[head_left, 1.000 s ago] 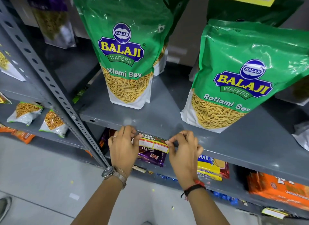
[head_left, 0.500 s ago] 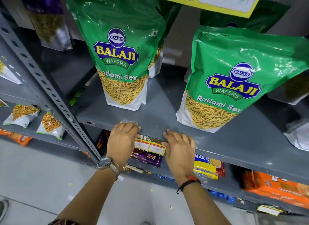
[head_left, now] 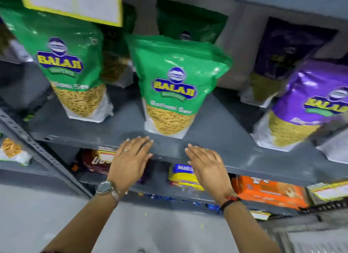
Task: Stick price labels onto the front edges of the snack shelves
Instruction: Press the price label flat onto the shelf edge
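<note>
A yellow-and-red price label [head_left: 105, 153] sticks on the front edge of the grey snack shelf [head_left: 235, 164], just left of my left hand. My left hand [head_left: 131, 158] lies flat with fingers spread, its fingertips over the shelf edge, holding nothing. About a hand's width to the right, my right hand [head_left: 205, 164] is also flat and empty, fingertips at the same edge. The stretch of edge between the hands is bare. Another price label [head_left: 331, 191] shows on a lower shelf edge at the far right. The picture is blurred by motion.
Two green Balaji snack bags [head_left: 71, 64] [head_left: 173, 87] and a purple one [head_left: 308, 106] stand on the shelf. A yellow-framed card [head_left: 75, 4] hangs above. Below lie yellow [head_left: 180, 179] and orange [head_left: 267, 192] biscuit packs. A perforated upright [head_left: 41, 153] runs at the left.
Both hands let go of the label, which stays on the shelf edge, and slid right along the edge with fingers flat. The view swung right, bringing the purple bag into sight.
</note>
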The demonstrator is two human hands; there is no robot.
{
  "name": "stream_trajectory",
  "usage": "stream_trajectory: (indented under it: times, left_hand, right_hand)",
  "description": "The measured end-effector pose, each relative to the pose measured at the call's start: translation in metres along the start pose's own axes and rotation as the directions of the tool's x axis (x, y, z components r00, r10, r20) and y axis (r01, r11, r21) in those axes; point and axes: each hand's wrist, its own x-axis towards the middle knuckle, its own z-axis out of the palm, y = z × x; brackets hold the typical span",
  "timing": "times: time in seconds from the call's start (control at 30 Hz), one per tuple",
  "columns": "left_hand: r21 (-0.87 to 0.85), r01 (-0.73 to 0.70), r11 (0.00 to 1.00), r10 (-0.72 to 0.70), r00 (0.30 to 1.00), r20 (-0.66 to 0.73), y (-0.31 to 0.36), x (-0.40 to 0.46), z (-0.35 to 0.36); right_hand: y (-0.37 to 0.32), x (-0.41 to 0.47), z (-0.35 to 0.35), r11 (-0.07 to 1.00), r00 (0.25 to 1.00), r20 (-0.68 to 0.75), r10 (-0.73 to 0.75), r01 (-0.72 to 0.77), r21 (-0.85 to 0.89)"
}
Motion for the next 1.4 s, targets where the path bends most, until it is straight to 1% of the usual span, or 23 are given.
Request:
stream_trajectory:
  times: [0.07,0.17,0.27,0.33,0.4,0.47,0.6,0.67,0.73,0.83,0.9,0.97,1.0,1.07,1.13,1.2,1.23,1.4]
  left_hand:
    - [-0.01,-0.046,0.999,0.046,0.999,-0.023,0.049,0.012,0.006]
    - [-0.031,-0.102,0.994,0.101,0.994,-0.032,0.108,0.018,0.022]
    - [-0.103,-0.127,0.987,0.126,0.992,-0.014,0.191,0.029,0.047]
    - [-0.137,-0.148,0.979,0.147,0.989,-0.021,0.242,0.036,0.064]
    - [-0.145,-0.17,0.975,0.173,0.985,0.004,0.285,0.042,0.079]
    - [-0.152,-0.187,0.971,0.193,0.981,0.026,0.322,0.048,0.091]
    - [-0.174,-0.217,0.961,0.223,0.975,0.014,0.374,0.057,0.108]
    - [-0.191,-0.197,0.962,0.208,0.977,0.039,0.392,0.062,0.113]
    - [-0.232,-0.167,0.958,0.185,0.981,0.06,0.404,0.067,0.118]
    - [-0.317,-0.127,0.94,0.153,0.987,0.055,0.417,0.069,0.126]
    - [-0.346,-0.095,0.933,0.115,0.993,0.039,0.422,0.068,0.13]
    - [-0.38,-0.069,0.922,0.089,0.996,0.033,0.423,0.066,0.134]
    - [-0.394,-0.06,0.917,0.075,0.997,0.022,0.424,0.065,0.135]
    - [-0.428,-0.023,0.904,0.021,1.0,-0.01,0.424,0.066,0.136]
    - [-0.46,0.027,0.888,-0.041,0.999,-0.02,0.425,0.069,0.135]
    - [-0.472,0.058,0.88,-0.074,0.997,-0.016,0.428,0.072,0.134]
    - [-0.477,0.069,0.876,-0.082,0.997,-0.007,0.429,0.073,0.133]
    - [-0.423,0.081,0.902,-0.086,0.996,0.006,0.432,0.074,0.133]
  right_hand:
    - [0.042,-0.022,-0.017,0.999,0.999,-0.021,0.041,-0.041,0.003]
    - [0.095,-0.052,-0.038,0.998,0.997,-0.05,0.06,-0.059,0.016]
    - [0.17,-0.104,-0.065,0.993,0.992,-0.066,0.107,-0.109,-0.033]
    - [0.215,-0.139,-0.081,0.983,0.982,-0.087,0.17,-0.175,-0.051]
    - [0.252,-0.17,-0.094,0.964,0.965,-0.091,0.246,-0.253,-0.08]
    - [0.28,-0.191,-0.1,0.951,0.958,-0.057,0.28,-0.285,-0.121]
    - [0.304,-0.208,-0.096,0.955,0.966,0.011,0.258,-0.253,-0.155]
    - [0.307,-0.209,-0.093,0.962,0.965,0.046,0.257,-0.251,-0.109]
    - [0.304,-0.212,-0.092,0.965,0.964,0.049,0.263,-0.262,-0.02]
    - [0.299,-0.224,-0.09,0.959,0.961,0.022,0.277,-0.278,0.062]
    - [0.297,-0.234,-0.087,0.926,0.939,-0.017,0.344,-0.337,0.168]
    - [0.299,-0.241,-0.085,0.853,0.888,-0.095,0.451,-0.396,0.341]
    - [0.301,-0.243,-0.083,0.803,0.858,-0.109,0.503,-0.417,0.425]
    - [0.305,-0.245,-0.078,0.699,0.807,-0.074,0.586,-0.458,0.55]
    - [0.31,-0.247,-0.071,0.593,0.756,-0.014,0.655,-0.502,0.63]
    - [0.315,-0.247,-0.065,0.491,0.705,0.072,0.705,-0.559,0.668]
    - [0.318,-0.247,-0.062,0.477,0.694,0.096,0.713,-0.581,0.66]
    - [0.32,-0.242,-0.056,0.541,0.712,0.078,0.698,-0.596,0.593]
